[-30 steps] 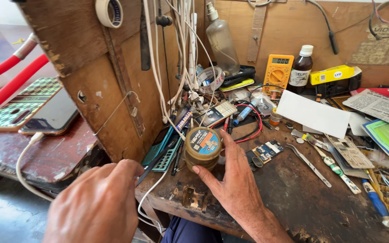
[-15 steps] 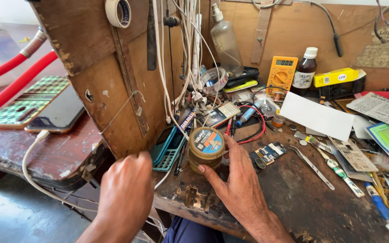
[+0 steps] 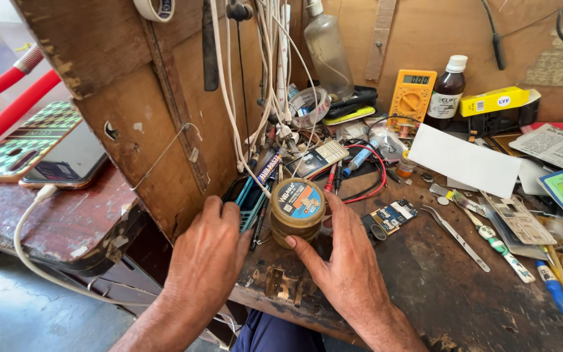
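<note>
While your right hand [image 3: 343, 264] rests flat on the worn bench top [image 3: 425, 287], its thumb and forefinger curl loosely about the base of the small round tin [image 3: 297, 212], touching its side without clamping it; the other fingers lie spread and relaxed. The tin stands upright between your two hands, its printed lid closed and facing up. Your left hand [image 3: 208, 251] sits just beside it, fingers bent over the bench edge and pressing into the teal tray [image 3: 250, 199] of thin tools that stands against the wooden partition [image 3: 138, 111]. That hand grips nothing that I can make out; the fingertips are hidden among the tools, so I cannot tell whether they have pinched one.

The step in hand looks like steadying the tin and picking through the tray beside it. As a judgement, the next move calls for a firmer hold from your right hand if the lid is to come off, and a clean pinch from your left on a single tool, since the hanging white cables [image 3: 265, 98] drape right above those fingers and could snag.

Just beyond your right hand lies a small circuit board [image 3: 392, 215]; further to the right of it lie tweezers [image 3: 461, 236].
</note>
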